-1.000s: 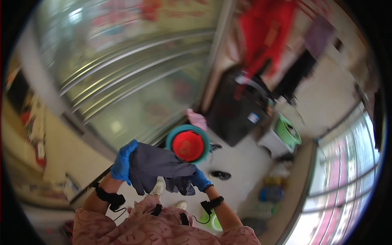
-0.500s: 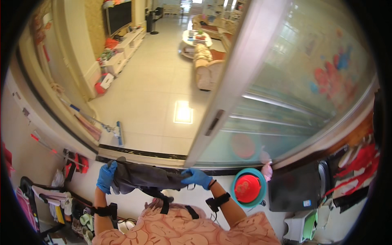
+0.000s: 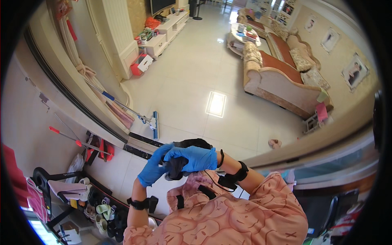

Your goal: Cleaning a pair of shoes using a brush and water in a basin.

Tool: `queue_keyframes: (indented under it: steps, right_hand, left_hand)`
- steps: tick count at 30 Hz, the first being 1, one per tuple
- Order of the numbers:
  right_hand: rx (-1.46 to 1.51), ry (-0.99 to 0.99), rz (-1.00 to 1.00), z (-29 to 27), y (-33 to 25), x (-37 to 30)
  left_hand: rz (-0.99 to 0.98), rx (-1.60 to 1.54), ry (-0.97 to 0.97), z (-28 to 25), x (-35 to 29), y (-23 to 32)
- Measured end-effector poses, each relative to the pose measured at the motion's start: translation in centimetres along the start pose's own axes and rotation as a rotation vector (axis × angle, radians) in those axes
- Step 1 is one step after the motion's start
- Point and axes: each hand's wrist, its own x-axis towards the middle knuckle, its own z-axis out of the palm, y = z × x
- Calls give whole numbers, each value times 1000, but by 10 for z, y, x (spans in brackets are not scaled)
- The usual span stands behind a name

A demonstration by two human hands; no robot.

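Note:
A dark grey cloth (image 3: 176,168) is bunched up between my two hands, in front of my chest. My left hand (image 3: 153,167), in a blue glove, grips it from the left side with the fingers curled. Over its top right side closes my right hand (image 3: 197,158), gloved in blue too, its fingertips close to the left hand's. A darker fold (image 3: 196,143) sticks out above the right hand. The gloves cover much of the cloth, so its full shape is hidden.
Ahead is a door track (image 3: 141,148), with a squeeze mop (image 3: 154,125) just beyond it. A sofa (image 3: 281,87) stands farther off. On my left are a shoe rack with several shoes (image 3: 105,211), a black-framed stand (image 3: 43,177) and a red-ended pole (image 3: 65,134).
The cloth was stretched wide between my hands; now they have come together and it is gathered into a bundle. My view has shifted, showing more of the sofa and less of the glass door.

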Motion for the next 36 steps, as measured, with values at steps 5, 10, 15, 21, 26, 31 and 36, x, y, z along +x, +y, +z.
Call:
queue_keyframes:
  steps: [5, 10, 15, 21, 26, 31, 36]
  right_hand:
    - [213, 13, 65, -98, 46, 80]
    - [356, -51, 262, -189, 167, 138]
    - [-196, 149, 462, -293, 193, 168]
    - [505, 834, 408, -450, 243, 192]
    - [715, 1475, 324, -572, 332, 176]
    - [990, 1820, 500, -683, 405, 170]
    - [994, 1855, 389, -790, 434, 218]
  left_hand:
    - [-127, 99, 34, -62, 113, -38]
    - [201, -45, 258, -125, 249, -60]
    - [195, 64, 458, -209, 363, -31]
    - [-180, 42, 551, -325, 457, -133]
    - [-578, 528, 196, -427, 487, -242]
    - [-439, 1514, -64, -526, 609, -322]
    - [-358, 488, 214, -524, 884, -321]
